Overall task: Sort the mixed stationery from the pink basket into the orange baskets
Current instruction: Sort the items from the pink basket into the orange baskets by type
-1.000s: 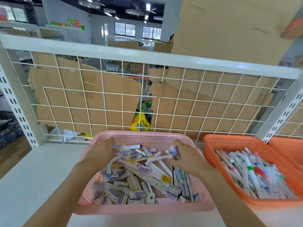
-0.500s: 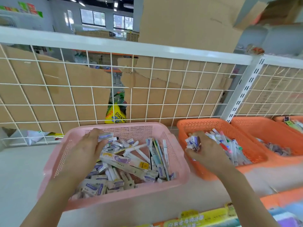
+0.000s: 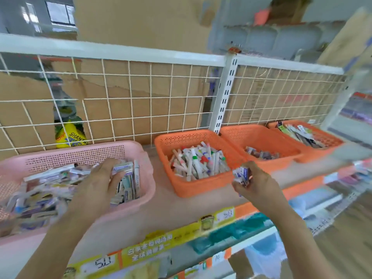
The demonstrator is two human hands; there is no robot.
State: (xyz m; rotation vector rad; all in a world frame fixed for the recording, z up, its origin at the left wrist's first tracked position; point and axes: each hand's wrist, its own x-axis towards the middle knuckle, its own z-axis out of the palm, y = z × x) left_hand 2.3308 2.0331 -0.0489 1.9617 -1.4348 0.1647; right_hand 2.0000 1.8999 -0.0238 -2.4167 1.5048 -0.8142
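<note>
Right hand pinching small white boxed erasers beside the orange perforated plastic basket, left hand gripping a boxed eraser in the pink perforated plastic basket.

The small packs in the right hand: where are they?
Head view, right of centre: the right hand grips the small packs beside the front right corner of the first orange basket.

Left hand grips a packet inside the pink basket; right hand pinches small boxes beside the first orange basket.
</note>
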